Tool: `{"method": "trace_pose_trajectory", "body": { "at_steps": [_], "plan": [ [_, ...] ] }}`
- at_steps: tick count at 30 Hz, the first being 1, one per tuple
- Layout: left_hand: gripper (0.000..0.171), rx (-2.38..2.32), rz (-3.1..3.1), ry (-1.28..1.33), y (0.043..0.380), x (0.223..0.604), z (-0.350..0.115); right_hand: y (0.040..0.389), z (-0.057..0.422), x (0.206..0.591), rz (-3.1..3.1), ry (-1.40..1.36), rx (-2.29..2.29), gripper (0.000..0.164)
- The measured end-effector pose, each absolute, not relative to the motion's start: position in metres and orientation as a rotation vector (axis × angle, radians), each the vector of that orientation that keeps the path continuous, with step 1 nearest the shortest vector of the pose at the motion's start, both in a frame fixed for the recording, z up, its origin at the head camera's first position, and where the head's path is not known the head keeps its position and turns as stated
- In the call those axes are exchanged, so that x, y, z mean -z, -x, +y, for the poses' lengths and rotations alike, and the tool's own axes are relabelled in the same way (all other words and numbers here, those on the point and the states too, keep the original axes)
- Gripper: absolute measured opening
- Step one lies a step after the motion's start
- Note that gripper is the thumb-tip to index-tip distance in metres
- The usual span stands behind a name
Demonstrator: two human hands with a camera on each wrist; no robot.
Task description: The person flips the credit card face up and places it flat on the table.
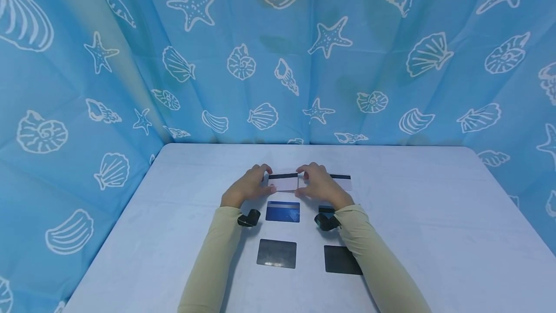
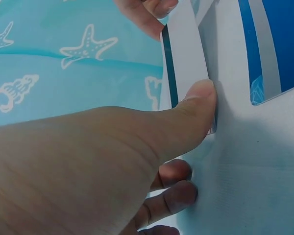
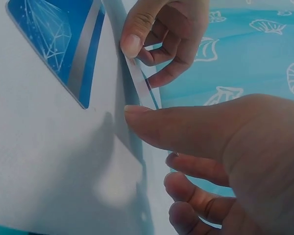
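A white card with a black stripe point(image 1: 283, 185) is held by both hands just over the far part of the table. At its left end, my left hand point(image 1: 249, 187) pinches it, and the thumb point(image 2: 198, 95) lies across its face in the left wrist view. My right hand point(image 1: 322, 187) grips the right end, with its thumb point(image 3: 147, 117) along the near edge in the right wrist view. The card is tilted up in both wrist views. Just nearer lies a blue card with a grey stripe point(image 1: 283, 212), flat on the cloth.
Another striped white card point(image 1: 343, 182) lies right of the right hand, partly covered by it. Under the right wrist, a dark-striped card point(image 1: 326, 209) is mostly hidden. Two dark grey cards point(image 1: 276, 253) point(image 1: 340, 260) lie nearer; the right sleeve overlaps one. A blue curtain point(image 1: 278, 62) hangs behind.
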State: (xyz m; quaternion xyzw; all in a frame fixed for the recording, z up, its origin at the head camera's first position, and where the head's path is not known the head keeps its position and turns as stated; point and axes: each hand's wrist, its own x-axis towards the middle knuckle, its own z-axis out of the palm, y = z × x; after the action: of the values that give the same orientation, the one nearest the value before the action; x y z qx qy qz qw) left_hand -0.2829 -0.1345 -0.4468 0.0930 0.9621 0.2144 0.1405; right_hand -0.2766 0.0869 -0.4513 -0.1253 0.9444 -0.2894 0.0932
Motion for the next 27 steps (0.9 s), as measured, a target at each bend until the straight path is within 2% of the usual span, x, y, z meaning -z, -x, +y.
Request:
{"method": "trace_pose_trajectory", "body": {
  "at_steps": [18,27],
  "plan": [
    [0.067,-0.637,2.828,-0.471,0.279,0.432,-0.125,0.274,0.093,0.434,2.792,0.403,0.9,0.063],
    [0.068,-0.663,2.837,-0.591,0.273,0.427,-0.118,0.272,0.094,0.429,2.82,0.453,0.879,0.063]
  ]
}}
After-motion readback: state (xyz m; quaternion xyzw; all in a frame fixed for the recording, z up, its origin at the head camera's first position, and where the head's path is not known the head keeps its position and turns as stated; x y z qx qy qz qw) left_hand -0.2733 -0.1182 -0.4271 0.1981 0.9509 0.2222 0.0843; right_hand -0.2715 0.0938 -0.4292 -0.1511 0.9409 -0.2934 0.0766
